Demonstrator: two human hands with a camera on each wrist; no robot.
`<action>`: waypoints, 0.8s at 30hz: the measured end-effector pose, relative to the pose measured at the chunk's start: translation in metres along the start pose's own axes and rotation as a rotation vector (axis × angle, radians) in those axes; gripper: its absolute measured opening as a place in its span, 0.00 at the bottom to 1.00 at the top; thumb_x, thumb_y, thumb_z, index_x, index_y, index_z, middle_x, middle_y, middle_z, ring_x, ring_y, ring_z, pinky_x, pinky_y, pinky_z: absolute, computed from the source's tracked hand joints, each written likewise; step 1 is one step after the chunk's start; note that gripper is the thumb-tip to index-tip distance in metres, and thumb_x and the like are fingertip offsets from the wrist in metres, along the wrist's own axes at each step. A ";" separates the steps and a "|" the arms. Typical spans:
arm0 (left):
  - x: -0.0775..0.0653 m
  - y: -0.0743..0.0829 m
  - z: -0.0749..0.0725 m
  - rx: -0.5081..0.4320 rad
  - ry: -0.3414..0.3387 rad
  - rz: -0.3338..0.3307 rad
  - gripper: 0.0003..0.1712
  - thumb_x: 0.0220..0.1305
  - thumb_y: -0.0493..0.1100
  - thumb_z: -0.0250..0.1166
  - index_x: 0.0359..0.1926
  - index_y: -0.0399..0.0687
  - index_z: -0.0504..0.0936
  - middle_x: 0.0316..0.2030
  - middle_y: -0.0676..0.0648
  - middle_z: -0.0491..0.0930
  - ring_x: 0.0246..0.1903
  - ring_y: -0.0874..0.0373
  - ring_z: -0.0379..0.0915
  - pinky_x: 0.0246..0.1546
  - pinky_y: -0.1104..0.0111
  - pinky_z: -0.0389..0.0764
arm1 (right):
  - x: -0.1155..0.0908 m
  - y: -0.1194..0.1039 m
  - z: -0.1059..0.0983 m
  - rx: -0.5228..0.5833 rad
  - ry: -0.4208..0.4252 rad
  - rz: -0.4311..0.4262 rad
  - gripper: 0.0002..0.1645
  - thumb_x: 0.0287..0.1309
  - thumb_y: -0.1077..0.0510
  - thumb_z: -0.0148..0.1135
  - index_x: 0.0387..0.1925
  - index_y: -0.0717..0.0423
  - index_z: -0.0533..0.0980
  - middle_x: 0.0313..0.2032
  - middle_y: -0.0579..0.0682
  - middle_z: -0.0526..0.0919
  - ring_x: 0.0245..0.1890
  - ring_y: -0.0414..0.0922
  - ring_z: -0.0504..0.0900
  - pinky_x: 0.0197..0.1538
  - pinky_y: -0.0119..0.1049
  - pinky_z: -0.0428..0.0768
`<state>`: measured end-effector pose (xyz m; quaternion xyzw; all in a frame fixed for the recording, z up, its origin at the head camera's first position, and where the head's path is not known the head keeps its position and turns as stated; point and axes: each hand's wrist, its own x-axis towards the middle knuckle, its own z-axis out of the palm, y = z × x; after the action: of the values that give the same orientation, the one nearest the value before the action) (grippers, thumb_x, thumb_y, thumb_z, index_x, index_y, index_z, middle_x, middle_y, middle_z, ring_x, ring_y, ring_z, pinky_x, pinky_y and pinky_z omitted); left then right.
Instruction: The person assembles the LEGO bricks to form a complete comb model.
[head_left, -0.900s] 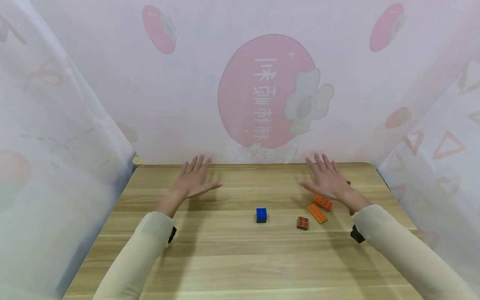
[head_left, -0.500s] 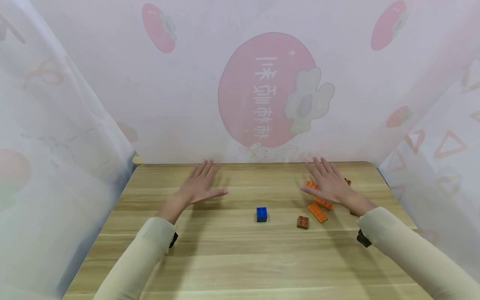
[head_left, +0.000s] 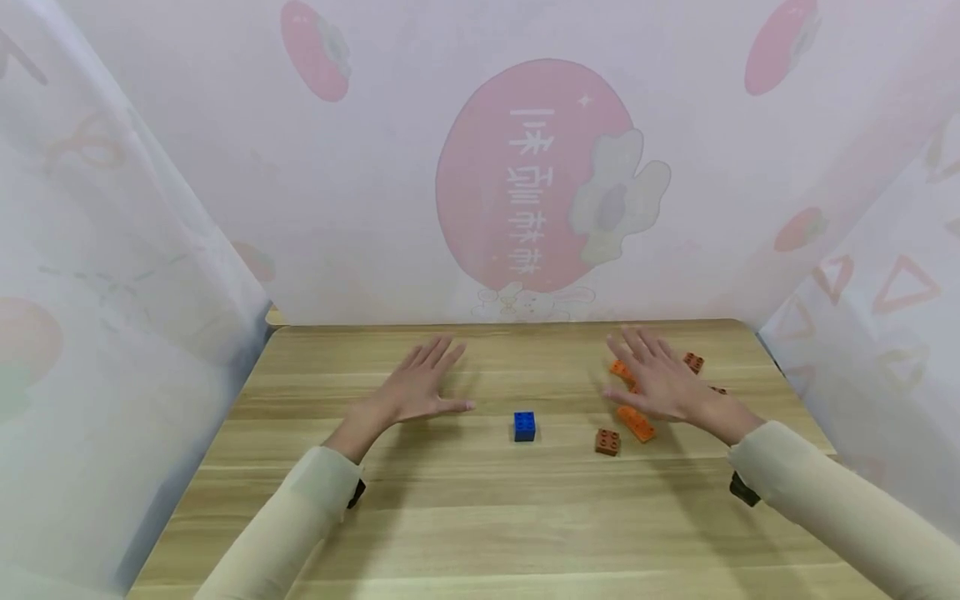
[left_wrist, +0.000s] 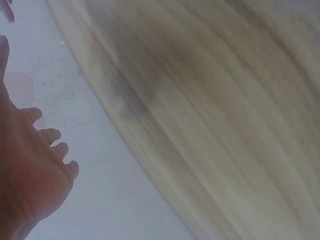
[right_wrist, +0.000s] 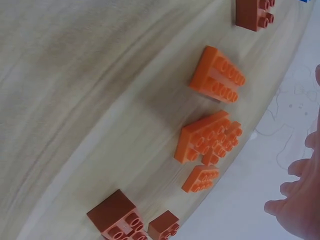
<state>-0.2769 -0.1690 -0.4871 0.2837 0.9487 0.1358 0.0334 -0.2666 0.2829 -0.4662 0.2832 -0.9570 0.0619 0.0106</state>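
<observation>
My left hand (head_left: 420, 387), fingers spread, hovers over the table left of a small blue toy brick (head_left: 524, 427) and holds nothing. On the other side, my right hand (head_left: 663, 385) is spread above a group of bricks and partly hides them in the head view. Among these are an orange brick (head_left: 636, 423) and a brown one (head_left: 607, 442) near the thumb. Further back lie another orange brick (head_left: 621, 370) and a brown brick (head_left: 693, 362). The right wrist view shows several orange bricks (right_wrist: 207, 137) and brown bricks (right_wrist: 116, 215) apart from the fingers.
A wood-grain table (head_left: 480, 533) carries the bricks. White printed cloth (head_left: 360, 192) rises along its far edge, with more cloth hanging at the left and right sides.
Both hands have come back from the table's far edge, the left one also moving right towards the blue brick. Brown bricks behind the right hand now show more.
</observation>
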 end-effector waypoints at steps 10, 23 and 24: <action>-0.003 0.022 0.010 -0.099 -0.068 0.052 0.66 0.63 0.77 0.67 0.85 0.46 0.49 0.85 0.39 0.39 0.84 0.41 0.33 0.82 0.42 0.41 | -0.014 -0.004 0.008 0.016 0.024 -0.098 0.54 0.72 0.32 0.60 0.82 0.61 0.55 0.81 0.70 0.51 0.80 0.71 0.50 0.76 0.71 0.56; -0.002 0.042 0.024 -0.176 -0.080 0.094 0.66 0.60 0.74 0.71 0.84 0.45 0.53 0.84 0.36 0.42 0.83 0.39 0.38 0.81 0.41 0.48 | -0.034 -0.011 0.016 0.033 0.015 -0.186 0.53 0.71 0.36 0.64 0.81 0.63 0.58 0.80 0.66 0.58 0.79 0.67 0.58 0.75 0.69 0.63; -0.002 0.043 0.025 -0.189 -0.083 0.091 0.66 0.60 0.74 0.71 0.84 0.45 0.53 0.84 0.36 0.43 0.83 0.38 0.38 0.81 0.41 0.48 | -0.035 -0.011 0.017 0.041 0.014 -0.189 0.53 0.71 0.36 0.65 0.81 0.62 0.58 0.80 0.66 0.59 0.78 0.67 0.59 0.74 0.69 0.63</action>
<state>-0.2487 -0.1297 -0.4988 0.3277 0.9155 0.2142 0.0933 -0.2305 0.2903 -0.4837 0.3719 -0.9245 0.0822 0.0173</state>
